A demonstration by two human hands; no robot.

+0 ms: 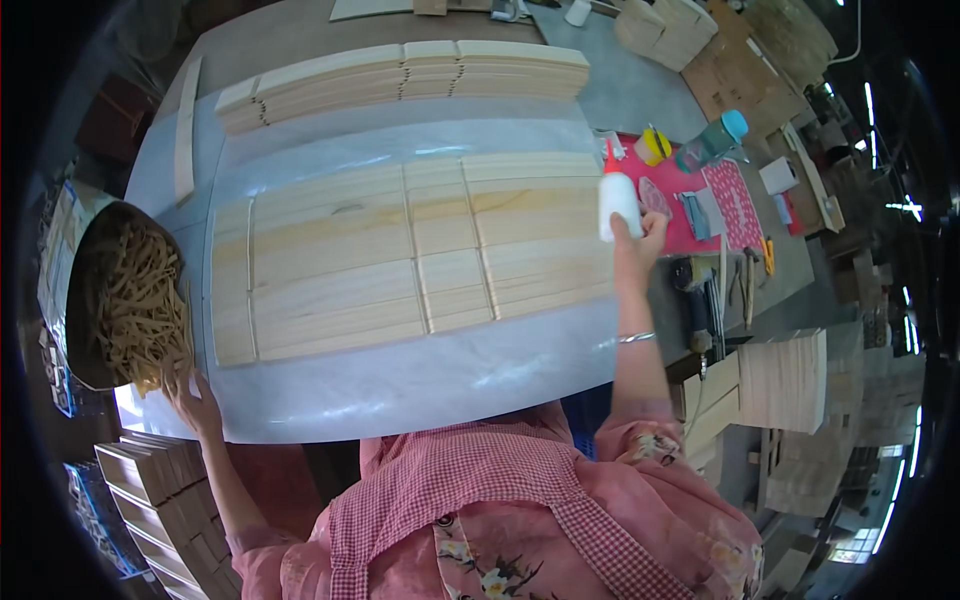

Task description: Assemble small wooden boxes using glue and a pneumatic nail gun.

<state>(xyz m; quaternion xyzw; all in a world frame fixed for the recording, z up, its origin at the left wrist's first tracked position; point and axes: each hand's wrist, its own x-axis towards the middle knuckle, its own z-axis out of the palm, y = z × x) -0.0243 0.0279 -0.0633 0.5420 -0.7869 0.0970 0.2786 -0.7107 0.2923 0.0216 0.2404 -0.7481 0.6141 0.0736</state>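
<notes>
In my right hand [640, 232] is a white squeeze bottle [617, 205] with a red nozzle pointing up, held at the right end of a row of pale wooden boards [340, 250]. The boards lie flat, side by side, with grooves running across them. My left hand [195, 405] is at the left edge of the table, its fingers stretched toward a round container [85, 300] full of thin wooden strips [143, 300]. Its fingertips are at the lower rim, by the strips; no strip can be made out in them.
Stacked grooved boards [400, 85] stand along the far side of the table [420, 400]. At the right, a pink mat [690, 235] carries a blue-lidded bottle [712, 140] and a yellow tub [653, 147]. Hand tools [742, 285] lie nearby. Wooden box parts [150, 480] are stacked at lower left.
</notes>
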